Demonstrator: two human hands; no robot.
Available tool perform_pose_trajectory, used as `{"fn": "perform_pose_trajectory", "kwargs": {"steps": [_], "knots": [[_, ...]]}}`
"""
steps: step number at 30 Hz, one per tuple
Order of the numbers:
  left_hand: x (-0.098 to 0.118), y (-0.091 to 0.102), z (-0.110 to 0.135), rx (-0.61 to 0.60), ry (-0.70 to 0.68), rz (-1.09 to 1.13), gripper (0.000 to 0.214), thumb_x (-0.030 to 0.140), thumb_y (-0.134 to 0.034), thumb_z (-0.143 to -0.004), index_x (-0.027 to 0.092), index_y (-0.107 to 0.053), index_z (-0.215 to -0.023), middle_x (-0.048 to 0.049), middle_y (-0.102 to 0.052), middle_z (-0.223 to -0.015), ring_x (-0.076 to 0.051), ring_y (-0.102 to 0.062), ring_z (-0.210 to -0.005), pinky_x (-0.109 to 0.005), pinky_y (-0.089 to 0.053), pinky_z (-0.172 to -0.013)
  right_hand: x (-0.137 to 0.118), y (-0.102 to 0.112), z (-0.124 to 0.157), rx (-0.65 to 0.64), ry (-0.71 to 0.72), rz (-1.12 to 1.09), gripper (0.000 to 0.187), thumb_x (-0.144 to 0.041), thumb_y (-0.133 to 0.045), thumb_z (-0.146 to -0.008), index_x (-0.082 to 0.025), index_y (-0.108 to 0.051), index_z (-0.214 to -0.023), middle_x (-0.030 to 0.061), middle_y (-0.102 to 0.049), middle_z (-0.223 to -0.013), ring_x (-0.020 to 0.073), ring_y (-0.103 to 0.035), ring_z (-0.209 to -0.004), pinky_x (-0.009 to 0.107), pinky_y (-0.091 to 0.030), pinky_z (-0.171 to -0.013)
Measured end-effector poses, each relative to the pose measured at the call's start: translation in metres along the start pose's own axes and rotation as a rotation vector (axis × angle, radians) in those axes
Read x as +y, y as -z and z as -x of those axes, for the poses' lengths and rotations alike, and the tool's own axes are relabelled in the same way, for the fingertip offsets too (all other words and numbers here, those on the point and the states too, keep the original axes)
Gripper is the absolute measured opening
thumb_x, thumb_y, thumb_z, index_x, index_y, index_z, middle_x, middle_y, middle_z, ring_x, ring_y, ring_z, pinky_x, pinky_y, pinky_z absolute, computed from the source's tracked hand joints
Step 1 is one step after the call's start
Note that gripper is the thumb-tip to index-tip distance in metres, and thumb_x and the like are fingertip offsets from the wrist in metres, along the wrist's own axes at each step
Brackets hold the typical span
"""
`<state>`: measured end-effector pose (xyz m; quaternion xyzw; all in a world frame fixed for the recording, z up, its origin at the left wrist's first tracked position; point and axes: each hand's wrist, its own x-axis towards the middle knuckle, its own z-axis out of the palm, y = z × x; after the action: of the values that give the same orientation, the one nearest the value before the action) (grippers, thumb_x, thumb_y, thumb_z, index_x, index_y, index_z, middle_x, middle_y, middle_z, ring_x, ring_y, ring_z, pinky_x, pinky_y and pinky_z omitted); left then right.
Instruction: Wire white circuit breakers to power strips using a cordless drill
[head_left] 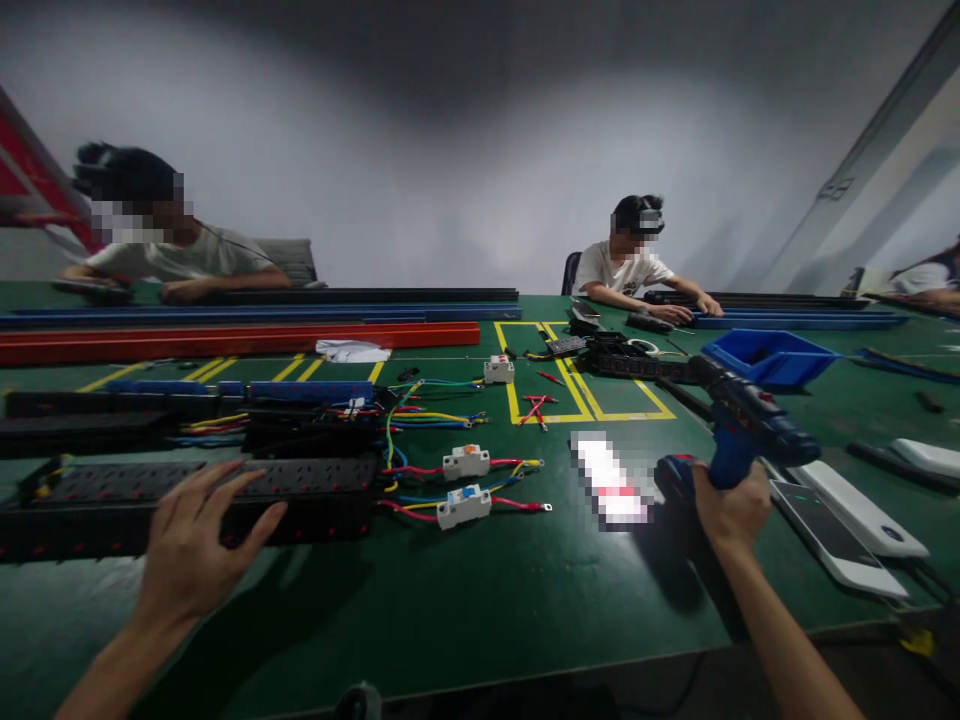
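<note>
Drill (756, 412), pistol-shaped, fills R hand (731, 505); L hand (193, 535) on long blk strip (322, 490).

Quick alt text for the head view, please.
The right hand grips a blue power drill above a green table, while the left hand lies across a black socket strip. Wired white breakers lie between the hands; co-workers sit opposite.

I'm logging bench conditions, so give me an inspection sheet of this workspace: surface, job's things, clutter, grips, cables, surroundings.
Surface: green tabletop, marked with yellow lines.
Job's things: blue cordless drill; black socket strip; three white breakers.
Clutter: blue bin, white devices, short red leads.
Grips: left grip open over the strip, contact unclear; right grip closed around the drill.
Cables: coloured wires beyond the strip, some ends loose.
Surroundings: co-workers on the far side; pale wall behind.
</note>
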<state>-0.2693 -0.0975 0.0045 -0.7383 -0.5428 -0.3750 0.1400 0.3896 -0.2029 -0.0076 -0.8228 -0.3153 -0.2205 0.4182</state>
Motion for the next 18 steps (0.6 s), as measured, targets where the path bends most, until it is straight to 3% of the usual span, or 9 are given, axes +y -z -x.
{"fn": "perform_pose_trajectory", "kwargs": {"steps": [3,5,10,13,16,18], "knots": [[-0.023,0.01,0.014,-0.106,0.109,-0.09,0.06,0.047,-0.048,-0.089,0.043,-0.025,-0.145,0.006,-0.008,-0.161,-0.037,-0.018,-0.144,-0.062,-0.022,-0.111,0.004,-0.002,-0.002,0.006,0.009,0.012,0.056,-0.068,-0.055,-0.071,-0.019,-0.051,-0.097,0.0149,-0.059,-0.088,0.033,-0.057,-0.081,0.041,-0.041,-0.07],[-0.03,0.011,0.021,-0.166,0.14,-0.114,0.06,0.052,-0.044,-0.091,0.041,-0.022,-0.146,0.0025,-0.003,-0.162,-0.038,-0.013,-0.145,-0.064,-0.02,-0.11,0.007,-0.003,-0.005,0.016,0.014,0.014,0.058,-0.073,-0.056,-0.067,-0.02,-0.051,-0.091,0.0111,-0.057,-0.078,0.031,-0.056,-0.073,0.04,-0.04,-0.067],[-0.032,0.0,0.027,-0.242,0.103,-0.166,0.06,0.064,-0.03,-0.093,0.035,-0.028,-0.145,-0.0052,-0.017,-0.159,-0.035,-0.014,-0.145,-0.065,-0.015,-0.109,0.013,-0.001,-0.015,-0.035,0.024,-0.023,0.056,-0.077,-0.054,-0.065,-0.024,-0.046,-0.082,0.0057,-0.051,-0.067,0.029,-0.054,-0.067,0.042,-0.04,-0.067],[-0.035,-0.001,0.025,-0.276,0.076,-0.2,0.058,0.061,-0.031,-0.095,0.035,-0.027,-0.147,-0.0067,-0.025,-0.157,-0.036,-0.016,-0.144,-0.068,-0.017,-0.107,0.012,0.004,-0.018,-0.116,0.003,-0.019,0.054,-0.078,-0.051,-0.067,-0.026,-0.044,-0.083,0.007,-0.051,-0.068,0.0321,-0.055,-0.072,0.045,-0.041,-0.069],[-0.044,-0.001,0.026,-0.355,0.05,-0.236,0.06,0.055,-0.039,-0.094,0.031,-0.028,-0.148,-0.0103,-0.03,-0.154,-0.039,-0.015,-0.144,-0.07,-0.018,-0.105,0.002,0.015,-0.01,-0.095,0.05,-0.046,0.06,-0.076,-0.046,-0.072,-0.028,-0.047,-0.107,0.0163,-0.056,-0.102,0.0393,-0.053,-0.103,0.052,-0.042,-0.082],[-0.053,-0.003,0.027,-0.371,0.059,-0.261,0.062,0.055,-0.044,-0.092,0.03,-0.029,-0.148,-0.0112,-0.031,-0.154,-0.041,-0.015,-0.143,-0.073,-0.018,-0.103,-0.014,0.025,0.004,-0.008,0.085,-0.064,0.076,-0.072,-0.039,-0.077,-0.025,-0.029,-0.135,0.0203,-0.036,-0.137,0.041,-0.033,-0.131,0.058,-0.035,-0.098]]}}
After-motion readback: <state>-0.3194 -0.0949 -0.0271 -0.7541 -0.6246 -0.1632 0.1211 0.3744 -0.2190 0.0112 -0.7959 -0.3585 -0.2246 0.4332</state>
